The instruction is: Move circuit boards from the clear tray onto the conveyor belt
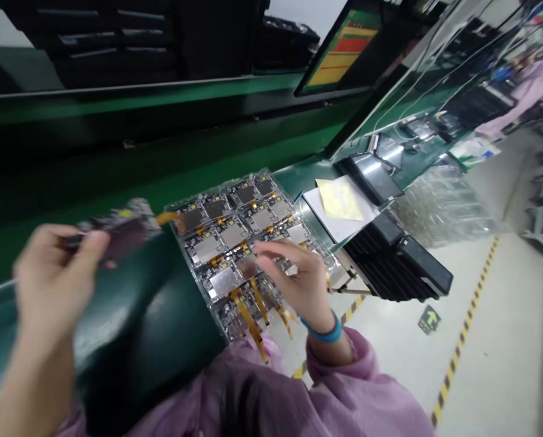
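In my left hand (59,273) a bare circuit board (128,235) is pinched between thumb and fingers, off the left side of the tray. An orange flex cable (165,217) sticks out from the board's right end toward the tray. My right hand (298,273), with a blue band at its wrist, hovers above the clear plastic tray (210,306). Its thumb and forefinger are curved with a gap between them, and nothing shows in them. Rows of similar boards (223,281) with silver shields fill the tray; orange flex cables (248,318) hang over its near edge.
Right of the tray lie white paper with a yellow sheet (339,199) and a black device (371,176). A stack of black trays (398,258) juts beyond the green bench (148,303). A monitor (344,48) leans above. Far right, another person's pink sleeve (526,91) shows.
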Motion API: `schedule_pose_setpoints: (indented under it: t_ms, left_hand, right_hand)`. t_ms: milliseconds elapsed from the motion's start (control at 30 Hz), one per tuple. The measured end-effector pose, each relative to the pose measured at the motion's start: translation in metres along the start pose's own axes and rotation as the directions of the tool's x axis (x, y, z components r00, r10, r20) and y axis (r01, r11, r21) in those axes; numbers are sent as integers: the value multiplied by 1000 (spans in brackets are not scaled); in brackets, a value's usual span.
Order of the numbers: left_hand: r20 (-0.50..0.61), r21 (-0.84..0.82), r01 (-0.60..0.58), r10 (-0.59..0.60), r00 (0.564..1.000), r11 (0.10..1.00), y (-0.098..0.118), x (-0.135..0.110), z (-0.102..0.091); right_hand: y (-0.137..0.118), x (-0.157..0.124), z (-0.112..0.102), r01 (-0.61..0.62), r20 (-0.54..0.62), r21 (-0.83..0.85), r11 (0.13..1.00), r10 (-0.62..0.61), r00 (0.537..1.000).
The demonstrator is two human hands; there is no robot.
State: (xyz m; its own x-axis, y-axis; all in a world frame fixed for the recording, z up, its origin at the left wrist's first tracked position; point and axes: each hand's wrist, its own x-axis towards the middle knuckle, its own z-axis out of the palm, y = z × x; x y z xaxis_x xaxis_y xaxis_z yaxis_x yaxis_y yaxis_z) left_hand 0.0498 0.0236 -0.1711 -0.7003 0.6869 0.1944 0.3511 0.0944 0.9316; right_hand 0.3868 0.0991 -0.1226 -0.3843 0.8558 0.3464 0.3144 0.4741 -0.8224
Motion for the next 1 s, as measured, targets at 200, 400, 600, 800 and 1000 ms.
schedule_pose_setpoints:
  t_ms: [200,400,600,800,1000]
  left_hand:
    - [448,-373,202,-15,894,906,66,-122,102]
    - [600,-298,298,-65,798,907,57,-140,103]
    - [563,-347,191,41,826,918,15,-120,72]
    - [183,-210,326,-291,939,922,-83,-114,31]
    - [214,-167,283,-245,945,944,-103,-123,16]
  right_hand:
    - [14,-24,12,-32,-200,31,999,38,979]
    - [21,-39,-14,-143,-110,158,977,162,981]
    - [23,-56,-69,-394,34,123,911,393,919]
    - [46,-81,-22,-562,395,-89,822,547,738]
    - [69,-101,30,-514,248,-347,785,605,757]
